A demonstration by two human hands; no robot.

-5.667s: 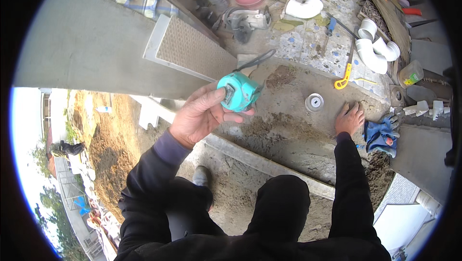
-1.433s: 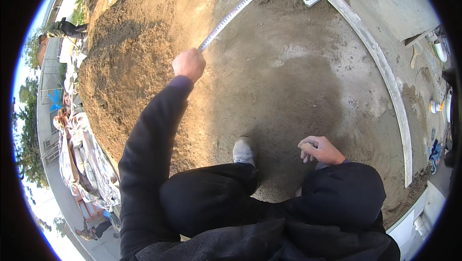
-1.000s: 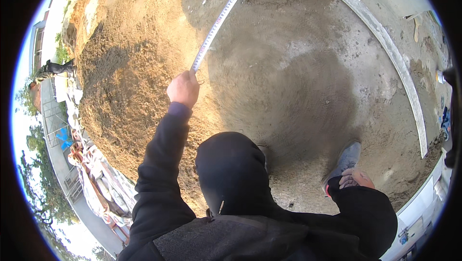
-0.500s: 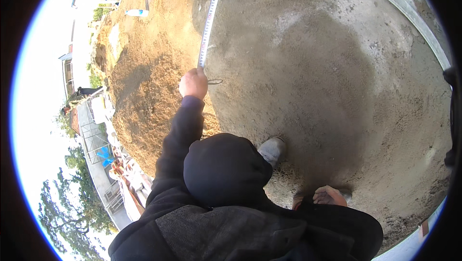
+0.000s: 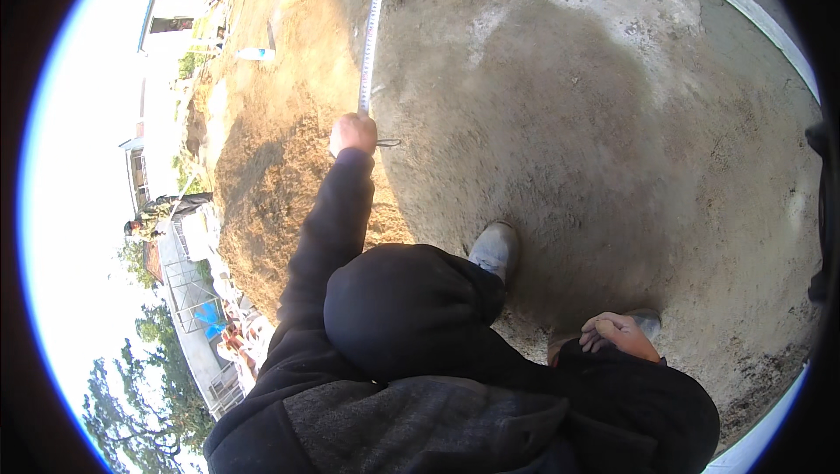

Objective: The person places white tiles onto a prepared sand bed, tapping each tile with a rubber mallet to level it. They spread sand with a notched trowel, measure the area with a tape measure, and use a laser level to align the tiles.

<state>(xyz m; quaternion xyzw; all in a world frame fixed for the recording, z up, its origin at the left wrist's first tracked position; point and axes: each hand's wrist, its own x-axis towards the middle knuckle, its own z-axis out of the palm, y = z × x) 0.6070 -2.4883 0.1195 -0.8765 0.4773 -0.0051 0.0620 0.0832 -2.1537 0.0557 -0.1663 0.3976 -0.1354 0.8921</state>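
My left hand (image 5: 353, 135) is stretched out ahead, wrapped in a fist around a tape measure (image 5: 371, 45). The case is hidden in the fist; a thin cord loop sticks out to its right. From the hand the white marked blade runs away to the top edge of the view, above the border between brown soil and grey ground. Low on the right, my right hand (image 5: 619, 336) hangs by my bent leg with loosely curled, parted fingers. Nothing shows in it. Whether it touches the leg I cannot tell.
My left boot (image 5: 495, 247) stands on grey, gritty ground (image 5: 569, 142). Loose brown soil (image 5: 271, 185) is heaped at left, with a plastic bottle (image 5: 255, 54) beyond. A pale curb (image 5: 726, 2) curves along the right. Another person (image 5: 162, 212) is far left.
The view has shifted, and more of a white-edged shape shows at the top. My right hand has come up slightly and rightward, showing more of its fingers. The left hand keeps its grip.
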